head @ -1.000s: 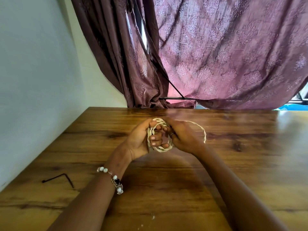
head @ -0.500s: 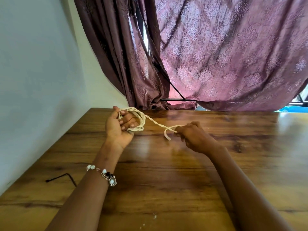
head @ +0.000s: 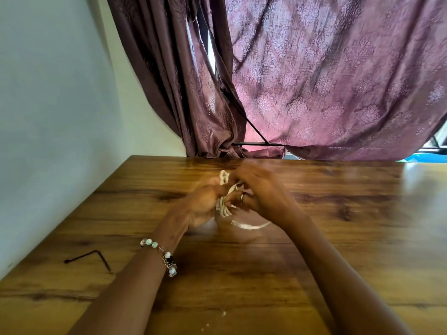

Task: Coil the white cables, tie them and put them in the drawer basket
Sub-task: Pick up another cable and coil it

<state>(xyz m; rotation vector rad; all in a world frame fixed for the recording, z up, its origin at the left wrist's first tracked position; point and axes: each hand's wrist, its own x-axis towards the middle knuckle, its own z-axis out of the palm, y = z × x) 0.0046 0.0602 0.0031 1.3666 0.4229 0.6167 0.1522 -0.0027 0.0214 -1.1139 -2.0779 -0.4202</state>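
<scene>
Gripping coiled white cable (head: pixel 223 204): left hand (head: pixel 202 204), right hand (head: pixel 258 189).

One camera on the person's head looks forward and down, close above the wooden surface (head: pixel 338 250); the curtain (head: pixel 326 81) fills the far upper part of the view.

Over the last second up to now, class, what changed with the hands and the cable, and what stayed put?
The left hand and right hand had drawn apart, stretching the cable between them; now they are together again at the coil, both gripping it, a loose end hanging below. The hex key and table stayed as they were.
</scene>
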